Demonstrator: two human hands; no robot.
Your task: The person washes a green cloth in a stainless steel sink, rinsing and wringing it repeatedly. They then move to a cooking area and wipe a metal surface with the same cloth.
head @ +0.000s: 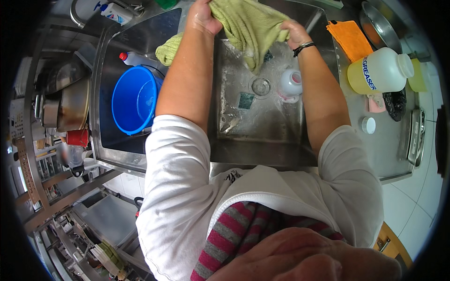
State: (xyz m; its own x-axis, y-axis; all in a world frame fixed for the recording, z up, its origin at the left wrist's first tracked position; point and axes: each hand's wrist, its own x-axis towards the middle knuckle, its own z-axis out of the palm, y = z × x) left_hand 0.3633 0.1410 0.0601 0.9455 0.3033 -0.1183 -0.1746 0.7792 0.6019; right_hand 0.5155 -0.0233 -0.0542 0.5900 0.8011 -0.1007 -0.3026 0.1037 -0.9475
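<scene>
A wet green cloth (246,26) hangs spread between both hands above the far part of a stainless steel sink basin (263,151). My left hand (207,17) grips its left side near the picture's top edge. At its right end, my right hand (295,33) holds a bunched corner, with dark bands on the wrist. Beneath, the basin floor is wet with suds around the drain (260,86). A dark green scouring pad (246,100) lies near the drain, and another is partly hidden behind the cloth. A white plastic bottle (290,83) stands beside my right forearm.
In the left basin are a blue bucket (134,100), a white bottle with a red cap (137,59) and a rolled green cloth (169,49). On the right counter stand a degreaser jug (378,72), an orange cloth (351,38), a white cap (368,125) and a metal bowl (381,28).
</scene>
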